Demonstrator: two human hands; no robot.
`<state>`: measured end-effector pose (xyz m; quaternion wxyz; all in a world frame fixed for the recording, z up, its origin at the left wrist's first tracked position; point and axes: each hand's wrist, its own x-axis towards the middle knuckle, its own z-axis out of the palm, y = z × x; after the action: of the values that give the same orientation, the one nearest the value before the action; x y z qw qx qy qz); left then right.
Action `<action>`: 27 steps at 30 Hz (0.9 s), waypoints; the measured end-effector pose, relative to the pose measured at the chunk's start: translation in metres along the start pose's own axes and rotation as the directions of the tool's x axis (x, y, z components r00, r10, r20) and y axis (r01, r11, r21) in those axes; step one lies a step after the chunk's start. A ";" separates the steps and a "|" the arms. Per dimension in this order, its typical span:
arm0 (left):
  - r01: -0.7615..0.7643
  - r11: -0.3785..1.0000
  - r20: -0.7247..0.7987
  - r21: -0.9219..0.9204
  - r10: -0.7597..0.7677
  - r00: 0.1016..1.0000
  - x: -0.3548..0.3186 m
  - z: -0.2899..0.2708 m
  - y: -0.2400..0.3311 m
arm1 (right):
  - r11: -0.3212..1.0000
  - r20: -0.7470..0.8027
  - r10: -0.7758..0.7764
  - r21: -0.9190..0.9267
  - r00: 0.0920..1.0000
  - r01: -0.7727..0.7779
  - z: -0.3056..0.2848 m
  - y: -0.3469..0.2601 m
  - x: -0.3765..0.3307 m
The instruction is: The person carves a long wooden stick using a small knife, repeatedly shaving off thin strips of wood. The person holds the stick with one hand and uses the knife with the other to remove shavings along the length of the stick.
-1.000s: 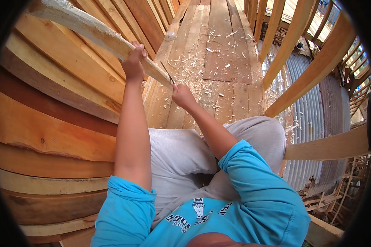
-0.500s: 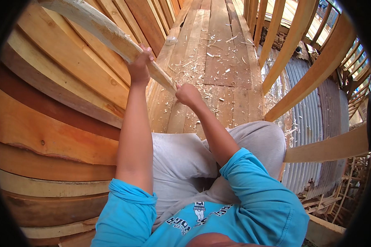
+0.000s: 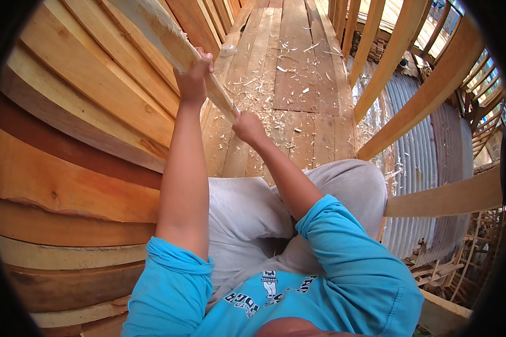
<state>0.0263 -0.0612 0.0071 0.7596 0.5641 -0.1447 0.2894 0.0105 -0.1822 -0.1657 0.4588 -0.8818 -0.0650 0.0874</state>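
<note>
Two hands on one long pale wooden stick (image 3: 163,33), which runs diagonally from the upper left of the frame down to centre. Left hand (image 3: 194,78) is wrapped tight around the stick mid-length, holding it steady. Right hand (image 3: 247,124) is closed at the stick's lower end; probably gripping a small blade against the wood, but the tool itself is too small to make out.

Step in hand, by my read: shaving the lower end of the stick, mid-stroke. Next move calls for a firm left-hand brace and a controlled stroke along the grain, away from the gripping fingers.

Around it: wood shavings (image 3: 287,62) scattered over the plank floor (image 3: 298,112) in upper centre. Curved stacked wall planks (image 3: 67,168) fill the left side. Slanted timber ribs (image 3: 416,106) cross the right, with corrugated metal sheet (image 3: 416,168) behind them. Person's knees in grey trousers (image 3: 247,208) sit directly below the work, in the path of a slipped stroke. Stick's upper end is close to the wall planks, limiting swing there.
</note>
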 end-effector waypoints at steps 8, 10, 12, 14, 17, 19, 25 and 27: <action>-0.017 1.000 -0.027 0.001 0.017 0.999 0.000 -0.019 0.001 | 1.000 -0.049 -0.023 0.007 0.999 0.023 -0.021 -0.048 -0.018; 0.007 1.000 0.019 0.004 -0.007 1.000 0.004 -0.020 -0.005 | 0.978 0.155 0.001 -0.205 0.988 0.032 0.002 -0.003 -0.006; 0.027 0.999 -0.010 -0.027 -0.028 1.000 0.001 -0.030 -0.009 | 0.972 0.216 0.075 -0.233 0.974 -0.023 0.015 0.034 -0.007; 0.023 0.999 -0.009 -0.050 -0.023 1.000 0.008 -0.023 -0.009 | 0.971 0.229 0.061 -0.241 0.971 -0.004 0.015 0.045 0.004; 0.025 0.999 -0.022 -0.025 -0.025 0.999 -0.004 -0.026 -0.005 | 0.971 0.323 0.024 -0.232 0.946 0.055 0.009 0.036 -0.001; 0.019 1.000 -0.040 -0.010 -0.020 0.999 -0.007 -0.028 0.003 | 0.985 0.332 0.025 -0.170 0.943 0.034 0.008 0.030 -0.006; -0.049 0.996 -0.080 -0.074 0.043 0.996 -0.020 -0.022 0.017 | 0.971 0.312 0.030 -0.234 0.950 0.047 0.008 0.028 -0.002; -0.043 0.994 -0.066 -0.101 0.037 0.997 -0.022 -0.031 0.014 | 0.963 0.214 0.090 -0.268 0.973 -0.030 0.007 0.034 -0.005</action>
<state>-0.0026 -0.0353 -0.0041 0.7857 0.5120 -0.1460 0.3149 0.0055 -0.1968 -0.1975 0.3245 -0.9209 -0.1007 0.1909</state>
